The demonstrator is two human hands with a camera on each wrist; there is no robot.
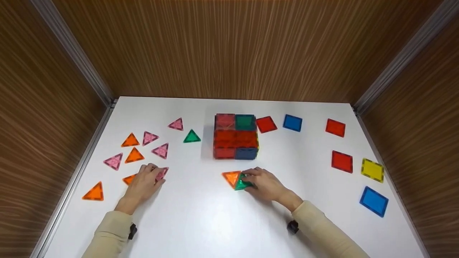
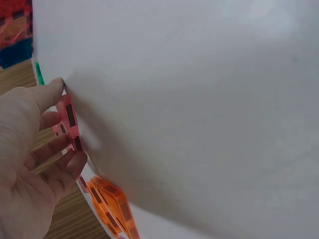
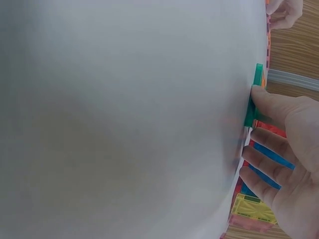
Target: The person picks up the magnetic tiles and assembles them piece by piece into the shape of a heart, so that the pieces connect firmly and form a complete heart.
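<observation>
My left hand (image 1: 142, 183) pinches a pink triangular magnetic tile (image 1: 162, 174) at the left of the table; in the left wrist view the thumb and fingertips lie round the tile's edges (image 2: 70, 117). An orange triangle (image 1: 129, 178) is partly hidden under that hand. Near the centre, my right hand (image 1: 266, 184) grips a green triangular magnetic tile (image 1: 242, 182) between thumb and fingers. Its left edge meets an orange triangle (image 1: 231, 177) lying flat. Just behind them stands a box built of square tiles (image 1: 236, 139), mostly red on top with green and blue.
Several loose pink and orange triangles (image 1: 134, 155) lie at the left, and a green triangle (image 1: 192, 136) sits left of the box. Red, blue and yellow squares (image 1: 372, 170) are spread to the right. Wood-grain walls (image 1: 229, 50) enclose the white table (image 1: 200, 222) behind and at both sides.
</observation>
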